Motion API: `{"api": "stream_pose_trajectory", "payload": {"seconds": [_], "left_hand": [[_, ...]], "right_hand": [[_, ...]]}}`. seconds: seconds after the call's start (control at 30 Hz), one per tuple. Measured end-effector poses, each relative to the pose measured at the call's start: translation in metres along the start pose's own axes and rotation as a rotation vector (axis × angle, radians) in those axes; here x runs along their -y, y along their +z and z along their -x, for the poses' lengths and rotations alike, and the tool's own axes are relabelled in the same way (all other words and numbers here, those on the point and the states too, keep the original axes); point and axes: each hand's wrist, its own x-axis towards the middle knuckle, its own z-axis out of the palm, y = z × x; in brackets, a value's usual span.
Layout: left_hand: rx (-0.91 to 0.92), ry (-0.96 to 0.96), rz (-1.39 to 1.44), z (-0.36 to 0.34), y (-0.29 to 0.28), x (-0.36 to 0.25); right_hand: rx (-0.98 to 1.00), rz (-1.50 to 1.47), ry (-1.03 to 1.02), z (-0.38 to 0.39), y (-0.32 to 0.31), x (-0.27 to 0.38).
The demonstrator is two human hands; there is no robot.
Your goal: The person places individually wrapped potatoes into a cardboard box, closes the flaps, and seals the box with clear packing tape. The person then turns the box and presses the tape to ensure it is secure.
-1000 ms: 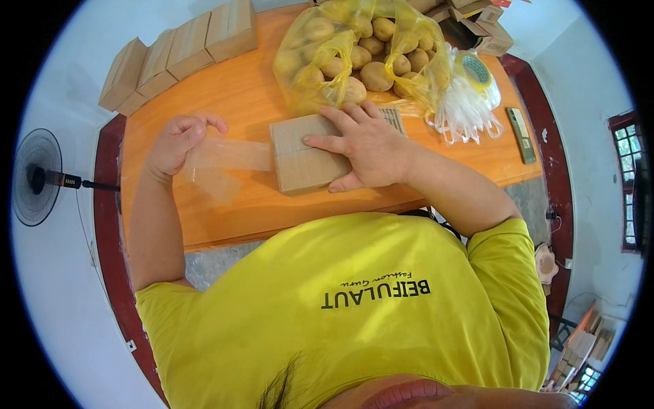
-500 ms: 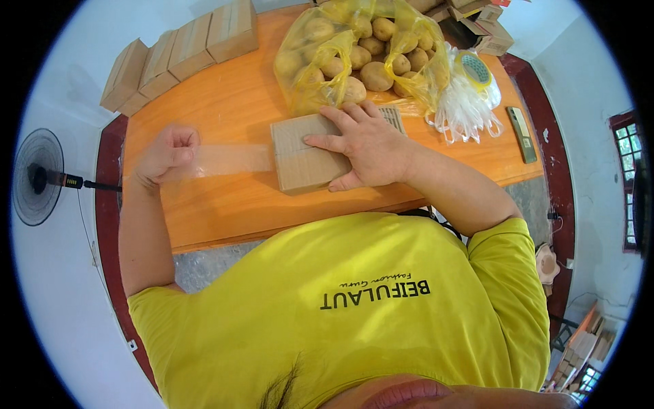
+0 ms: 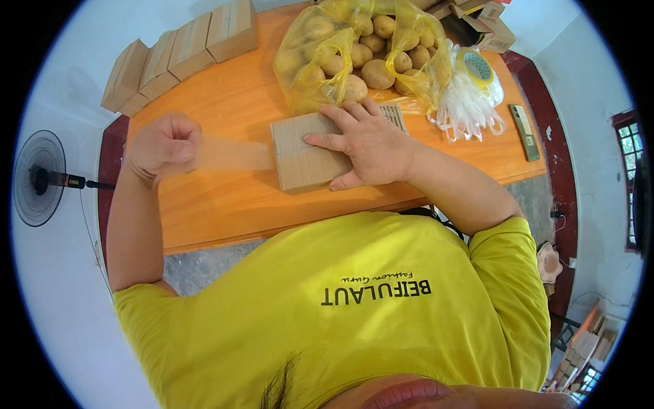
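My left hand (image 3: 167,146) is closed on a strip of clear tape (image 3: 235,155), which stretches across to the left end of a cardboard box (image 3: 294,163). My right hand (image 3: 364,150) lies spread over the right part of that box, fingers apart and palm down, pressing on its top. The box rests on the orange wooden table (image 3: 204,218), just in front of a yellow plastic bag of potatoes (image 3: 373,71).
Several cardboard boxes (image 3: 187,51) line the back left. White plastic bags (image 3: 463,116), a tape roll (image 3: 485,65) and a green phone-like object (image 3: 524,133) sit at the right; more cartons (image 3: 494,34) lie behind. A fan (image 3: 39,178) stands left of the table.
My left hand has moved leftward, away from the box, its fingers curling into a fist and drawing the tape strip straighter. My right hand has stayed on the box.
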Motion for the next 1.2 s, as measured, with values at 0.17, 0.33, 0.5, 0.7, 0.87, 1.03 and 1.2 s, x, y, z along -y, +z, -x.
{"api": "stream_pose_trajectory", "payload": {"seconds": [0.17,0.33,0.5,0.7,0.87,1.03,1.2], "left_hand": [[0.007,0.24,0.074,-0.029,0.037,0.004],[0.114,0.292,0.173,-0.067,0.066,-0.005],[0.191,0.193,0.166,-0.102,0.081,-0.009],[0.249,0.082,0.175,-0.131,0.093,-0.001],[0.266,0.036,0.095,-0.141,0.098,-0.009],[0.253,-0.015,0.087,-0.146,0.1,0.002],[0.239,0.0,0.08,-0.147,0.104,0.008]], "right_hand": [[0.001,-0.003,-0.004,0.0,-0.001,0.0],[-0.006,-0.017,0.009,0.0,0.0,0.0],[-0.034,-0.01,-0.009,0.0,0.003,-0.001],[-0.009,-0.047,-0.021,-0.001,0.001,-0.003],[0.027,-0.062,-0.013,-0.002,0.0,-0.004],[0.025,-0.072,0.029,-0.003,0.001,-0.004],[0.039,-0.061,0.052,-0.004,0.001,-0.003]]}}
